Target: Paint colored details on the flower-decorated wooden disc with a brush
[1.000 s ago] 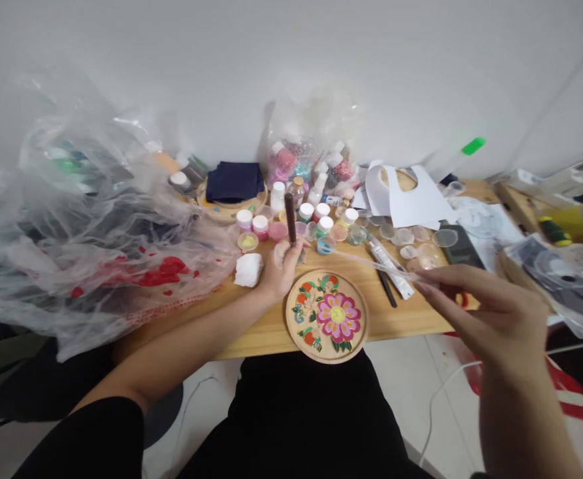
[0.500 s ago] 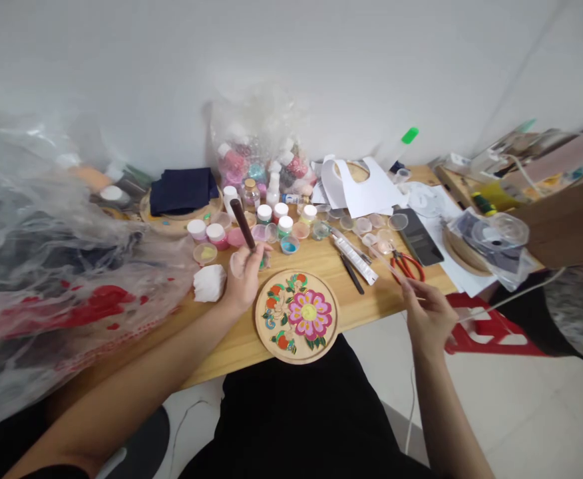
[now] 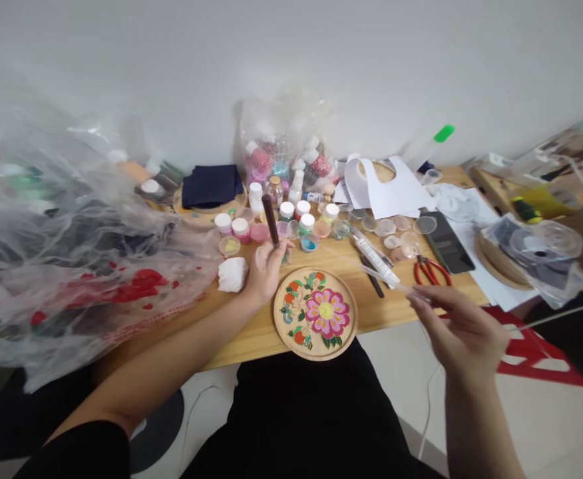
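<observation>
My left hand [image 3: 266,273] is closed round a dark brown stick-like handle [image 3: 270,219] that stands nearly upright; its lower end is hidden by the fingers. Something small and green shows behind the fingertips. In my right hand [image 3: 464,326], thumb and fingers pinch a thin translucent stick [image 3: 379,273], blurred, pointing left above the table. Between the hands, at the table's front edge, lies a round wooden plate [image 3: 284,339] with a raised pink flower, orange fruits and green leaves. A crumpled white tissue [image 3: 232,274] sits left of my left hand.
Small paint jars [image 3: 240,229] and shallow cups [image 3: 310,243] crowd the wooden table [image 3: 231,339]. A white tube [image 3: 376,259], orange-handled pliers [image 3: 432,273] and a phone [image 3: 448,243] lie to the right. Plastic sheeting [image 3: 96,266] covers the left; a white cable [image 3: 426,412] hangs at right.
The view has turned left, so the scene sits further right. My right hand looks nearer, and its thin stick now reaches left, closer to the plate. My left hand keeps the brown handle.
</observation>
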Demonstrator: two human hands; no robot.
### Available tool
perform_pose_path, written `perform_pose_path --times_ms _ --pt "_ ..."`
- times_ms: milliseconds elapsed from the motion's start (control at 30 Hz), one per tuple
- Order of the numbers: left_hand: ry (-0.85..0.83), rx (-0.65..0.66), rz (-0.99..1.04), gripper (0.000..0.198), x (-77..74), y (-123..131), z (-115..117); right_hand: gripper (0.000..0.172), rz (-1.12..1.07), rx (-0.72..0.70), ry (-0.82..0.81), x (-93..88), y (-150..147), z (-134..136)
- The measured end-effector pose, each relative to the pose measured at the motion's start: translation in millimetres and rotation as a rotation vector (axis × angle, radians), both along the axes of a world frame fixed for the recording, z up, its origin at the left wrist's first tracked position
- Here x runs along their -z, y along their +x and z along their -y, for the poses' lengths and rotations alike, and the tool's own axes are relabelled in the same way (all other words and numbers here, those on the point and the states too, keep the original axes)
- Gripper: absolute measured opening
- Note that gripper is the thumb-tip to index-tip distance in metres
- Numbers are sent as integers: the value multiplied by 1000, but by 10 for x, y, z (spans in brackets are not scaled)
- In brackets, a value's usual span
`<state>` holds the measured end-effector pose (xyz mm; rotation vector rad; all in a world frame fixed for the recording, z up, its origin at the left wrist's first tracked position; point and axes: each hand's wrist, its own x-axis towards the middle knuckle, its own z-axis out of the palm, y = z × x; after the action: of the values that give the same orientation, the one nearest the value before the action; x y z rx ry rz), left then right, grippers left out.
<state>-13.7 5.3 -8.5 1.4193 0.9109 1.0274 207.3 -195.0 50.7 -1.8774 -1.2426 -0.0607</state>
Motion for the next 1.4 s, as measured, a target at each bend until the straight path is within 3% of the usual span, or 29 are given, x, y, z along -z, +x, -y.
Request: perform_pose_path --times_ms 67,167,500,600,667,800,900,1000,1200,1300,1400 --pt "0 1 6 49 2 0 1 5 86 -175 26 -132 -152 -151" --pt "13 -8 -2 51 11 1 1 7 194 -303 35 -225 -305 -362" --pt "-18 0 -22 48 15 6 -5 12 363 -391 97 -244 -369 -432" --pt "2 1 13 52 6 3 -3 8 302 -325 91 -228 -332 -368" --pt "17 0 29 54 1 1 -4 2 227 -197 91 -145 -243 -282" --pt "26 4 35 55 9 4 -9 30 64 303 105 195 54 -87" --pt "29 -11 36 55 21 10 -15 52 4 473 47 452 258 -23" --pt "35 -12 34 56 27 11 -21 66 22 485 -49 601 363 -40" --pt "47 -17 16 52 37 8 -16 54 87 496 -117 648 378 -96" --pt "52 -25 13 49 40 12 -5 42 136 461 -75 510 298 -177" --pt "51 -15 -10 48 31 15 7 32 52 263 31 221 109 -403"
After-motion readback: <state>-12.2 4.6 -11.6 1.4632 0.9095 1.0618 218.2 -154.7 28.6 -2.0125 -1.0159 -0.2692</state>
